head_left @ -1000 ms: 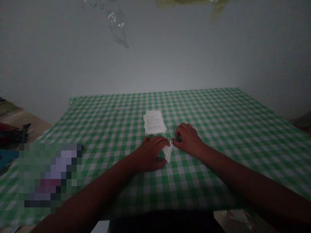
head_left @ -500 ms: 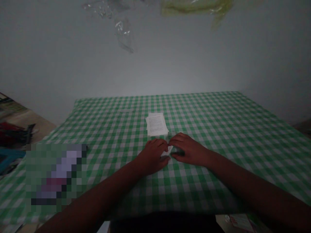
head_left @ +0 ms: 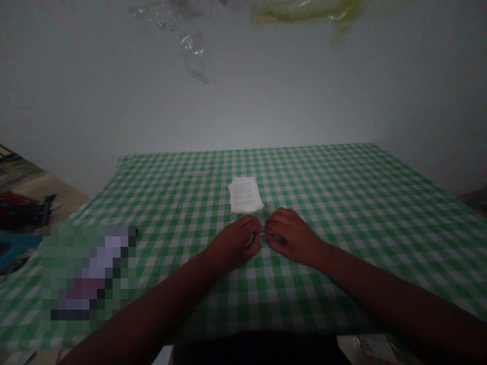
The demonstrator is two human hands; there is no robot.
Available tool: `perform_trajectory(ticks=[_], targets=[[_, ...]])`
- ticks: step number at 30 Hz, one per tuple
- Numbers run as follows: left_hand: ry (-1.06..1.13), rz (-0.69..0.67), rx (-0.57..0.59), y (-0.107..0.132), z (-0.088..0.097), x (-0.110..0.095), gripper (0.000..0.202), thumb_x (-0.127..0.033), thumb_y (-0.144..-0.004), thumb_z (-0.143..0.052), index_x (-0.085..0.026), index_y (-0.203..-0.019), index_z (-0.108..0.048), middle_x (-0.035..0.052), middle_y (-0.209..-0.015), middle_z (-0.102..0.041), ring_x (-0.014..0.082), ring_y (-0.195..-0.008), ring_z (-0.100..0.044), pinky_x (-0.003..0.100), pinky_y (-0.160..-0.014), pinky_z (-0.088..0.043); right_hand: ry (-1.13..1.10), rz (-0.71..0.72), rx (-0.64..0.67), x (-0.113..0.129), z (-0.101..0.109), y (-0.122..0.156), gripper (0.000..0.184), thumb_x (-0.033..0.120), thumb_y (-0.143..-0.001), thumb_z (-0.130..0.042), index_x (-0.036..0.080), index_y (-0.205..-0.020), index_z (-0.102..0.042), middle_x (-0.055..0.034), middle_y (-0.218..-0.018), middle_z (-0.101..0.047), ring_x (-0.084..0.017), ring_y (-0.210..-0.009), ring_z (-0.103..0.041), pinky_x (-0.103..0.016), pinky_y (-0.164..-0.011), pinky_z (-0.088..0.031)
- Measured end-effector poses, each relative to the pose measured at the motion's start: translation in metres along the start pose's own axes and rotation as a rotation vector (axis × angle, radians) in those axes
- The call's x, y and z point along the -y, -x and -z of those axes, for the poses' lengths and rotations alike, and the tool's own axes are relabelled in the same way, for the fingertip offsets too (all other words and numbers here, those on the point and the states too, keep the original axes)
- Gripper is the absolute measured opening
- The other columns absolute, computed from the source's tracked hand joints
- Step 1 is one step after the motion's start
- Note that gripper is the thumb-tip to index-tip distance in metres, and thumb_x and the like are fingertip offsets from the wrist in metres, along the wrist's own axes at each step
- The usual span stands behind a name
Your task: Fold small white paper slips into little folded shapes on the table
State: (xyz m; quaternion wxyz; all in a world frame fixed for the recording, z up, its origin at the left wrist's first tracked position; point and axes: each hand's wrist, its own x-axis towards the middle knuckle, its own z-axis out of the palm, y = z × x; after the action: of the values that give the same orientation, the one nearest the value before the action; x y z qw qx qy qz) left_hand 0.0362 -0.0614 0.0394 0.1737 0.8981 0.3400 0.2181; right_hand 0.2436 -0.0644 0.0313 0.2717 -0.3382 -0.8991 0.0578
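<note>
Head view | paper strip (head_left: 262, 234): small, mostly hidden, between the hands on the gingham tabletop (head_left: 342, 203) | left hand (head_left: 236, 244), right hand (head_left: 291, 235): curled, pinching it from either side | even fingertip pressure suits it | paper stack (head_left: 245, 195): just beyond, untouched

left hand (head_left: 233, 246), right hand (head_left: 291, 237), curled, almost touching, palms down
</note>
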Motion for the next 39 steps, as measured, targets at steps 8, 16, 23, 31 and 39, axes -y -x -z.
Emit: perform_trajectory(ticks=[8, 16, 23, 31, 39], targets=[[-0.401, -0.063, -0.124, 0.002, 0.007, -0.023, 0.011, -0.014, -0.078, -0.057, -0.017, -0.089, -0.058, 0.0061, -0.096, -0.065, 0.0238, -0.092, -0.056, 0.041, -0.083, -0.045, 0.016, 0.083, -0.172, 0.016, -0.003, 0.002, 0.010, 0.016, -0.089, -0.051, 0.019, -0.081, -0.057, -0.0049, -0.083, -0.062, -0.020, -0.080, -0.053, -0.039, -0.075, -0.043], [-0.494, 0.098, -0.142, 0.005, 0.026, -0.001, 0.009, -0.015, -0.076, -0.058, -0.018, -0.084, -0.058, 0.0048, -0.097, -0.065, 0.0250, -0.094, -0.055, 0.042, -0.083, -0.041, -0.035, 0.056, -0.318, 0.005, 0.010, 0.004, 0.010, 0.010, -0.087, -0.056, 0.020, -0.085, -0.055, -0.0057, -0.085, -0.064, -0.020, -0.081, -0.057, -0.039, -0.073, -0.046], [-0.373, -0.004, -0.209, 0.007, 0.028, -0.003, 0.021, -0.025, -0.084, -0.058, -0.016, -0.103, -0.059, 0.0083, -0.108, -0.063, 0.0249, -0.101, -0.054, 0.041, -0.086, -0.038, -0.032, 0.033, -0.284, 0.001, 0.009, 0.004, 0.009, 0.012, -0.085, -0.057, 0.020, -0.084, -0.055, -0.0046, -0.085, -0.064, -0.020, -0.082, -0.057, -0.040, -0.076, -0.045], [-0.386, -0.098, -0.088, 0.003, 0.015, -0.016, 0.009, -0.020, -0.090, -0.054, -0.017, -0.084, -0.060, 0.0033, -0.088, -0.064, 0.0206, -0.088, -0.053, 0.038, -0.079, -0.035, 0.028, 0.008, -0.278, 0.011, 0.004, 0.002, 0.011, 0.014, -0.083, -0.058, 0.020, -0.093, -0.058, -0.0047, -0.092, -0.065, -0.023, -0.090, -0.055, -0.044, -0.083, -0.041], [-0.431, -0.121, -0.108, 0.002, 0.013, -0.025, 0.012, -0.020, -0.089, -0.052, -0.017, -0.079, -0.057, 0.0039, -0.084, -0.061, 0.0213, -0.085, -0.050, 0.038, -0.077, -0.036, 0.070, -0.034, -0.284, 0.015, -0.001, -0.001, 0.005, 0.015, -0.078, -0.056, 0.020, -0.079, -0.056, -0.0038, -0.085, -0.061, -0.022, -0.085, -0.052, -0.043, -0.080, -0.040]])
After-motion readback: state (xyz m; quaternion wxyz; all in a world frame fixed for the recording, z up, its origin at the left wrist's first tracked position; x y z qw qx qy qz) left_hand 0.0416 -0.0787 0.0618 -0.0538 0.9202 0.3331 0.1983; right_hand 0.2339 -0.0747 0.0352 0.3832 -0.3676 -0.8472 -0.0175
